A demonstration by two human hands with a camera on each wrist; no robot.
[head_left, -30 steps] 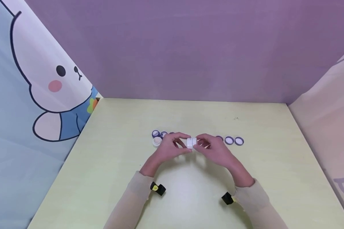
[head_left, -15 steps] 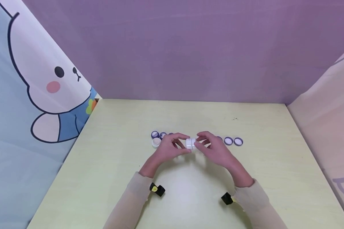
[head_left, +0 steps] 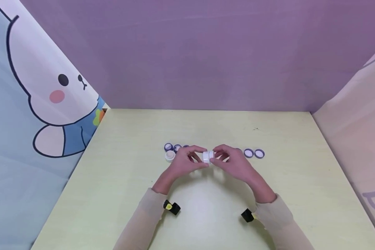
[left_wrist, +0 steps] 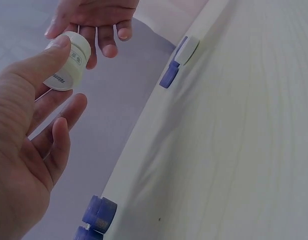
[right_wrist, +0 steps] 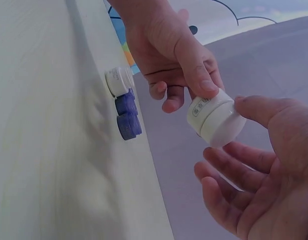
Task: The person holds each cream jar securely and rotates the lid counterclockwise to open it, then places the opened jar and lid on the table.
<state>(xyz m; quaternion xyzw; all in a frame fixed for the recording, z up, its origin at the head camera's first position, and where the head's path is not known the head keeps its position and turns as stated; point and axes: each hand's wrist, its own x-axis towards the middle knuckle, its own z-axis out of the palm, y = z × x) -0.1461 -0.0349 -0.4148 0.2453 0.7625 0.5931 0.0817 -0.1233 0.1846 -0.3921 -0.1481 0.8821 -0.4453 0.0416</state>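
Observation:
A small white jar (head_left: 208,157) is held sideways above the table between both hands. My left hand (head_left: 183,161) grips its labelled body, thumb in front and index finger on the far side. On the right end, the smooth white lid (right_wrist: 224,126) sits on the jar. My right hand (head_left: 236,166) pinches that lid between thumb and fingers. In the left wrist view, printing shows on the jar's base and side. Behind my left hand stand a white jar (head_left: 170,156) and several blue jars (head_left: 168,147), partly hidden by the fingers.
Blue-rimmed lids (head_left: 248,153) lie in a row beyond my right hand, one partly covered by it. A white lid (left_wrist: 188,51) shows near them in the left wrist view. A purple panel (head_left: 206,55) closes off the table's far edge.
My right fingers lifted and shifted at the lid half a second ago, and now pinch it again. The left hand and the jar stay nearly in place.

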